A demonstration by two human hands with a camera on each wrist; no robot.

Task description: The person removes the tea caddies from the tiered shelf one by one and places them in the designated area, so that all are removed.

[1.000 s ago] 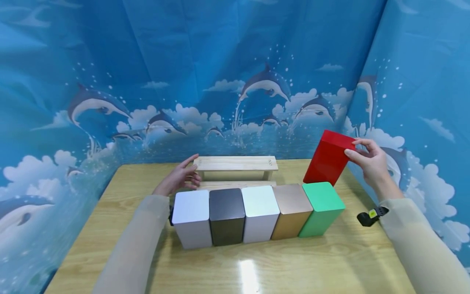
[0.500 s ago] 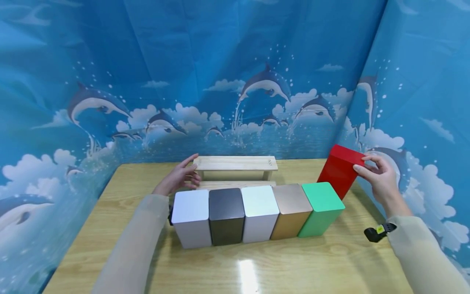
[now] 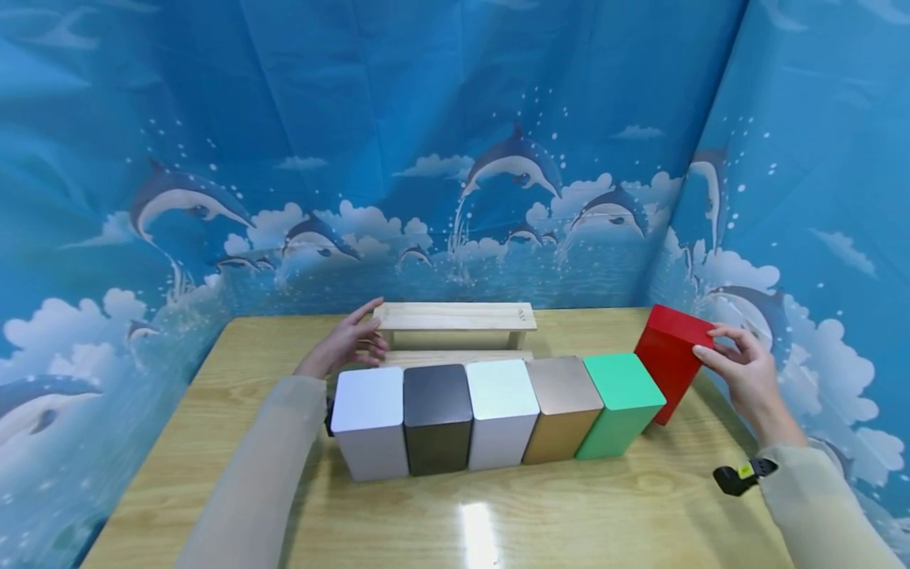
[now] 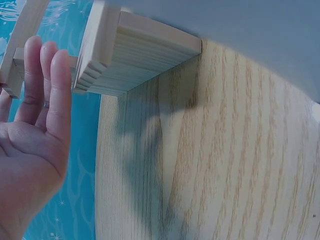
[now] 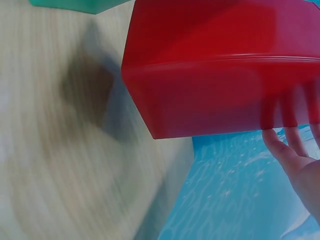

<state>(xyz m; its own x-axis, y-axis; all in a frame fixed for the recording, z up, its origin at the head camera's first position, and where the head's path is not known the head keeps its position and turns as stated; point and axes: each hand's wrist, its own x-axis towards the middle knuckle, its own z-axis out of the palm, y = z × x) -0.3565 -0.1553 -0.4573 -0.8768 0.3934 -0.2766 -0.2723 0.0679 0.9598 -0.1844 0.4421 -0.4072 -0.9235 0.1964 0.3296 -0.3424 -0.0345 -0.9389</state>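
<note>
At the right side of the table, my right hand (image 3: 750, 375) pinches a tall red box (image 3: 668, 363) near its top end. The box tilts slightly, its lower end close over the tabletop and casting a shadow in the right wrist view. It stands just beyond a green box (image 3: 622, 411), which overlaps it in the head view. My left hand (image 3: 348, 344) is at the left end of a pale wooden two-tier rack (image 3: 455, 316). Its fingers (image 4: 61, 95) are nearly straight and overlap the rack in the left wrist view.
In front of the rack runs a row of upright boxes: pale lilac (image 3: 370, 427), black (image 3: 437, 435), white (image 3: 505, 427), bronze (image 3: 565, 419), then green. A blue dolphin-print curtain (image 3: 320, 142) borders the wooden table (image 3: 398, 521) at the back and sides.
My right hand has moved the red box down and to the right, from above the green box to beside it. The left hand, the rack and the row of boxes hold still.
</note>
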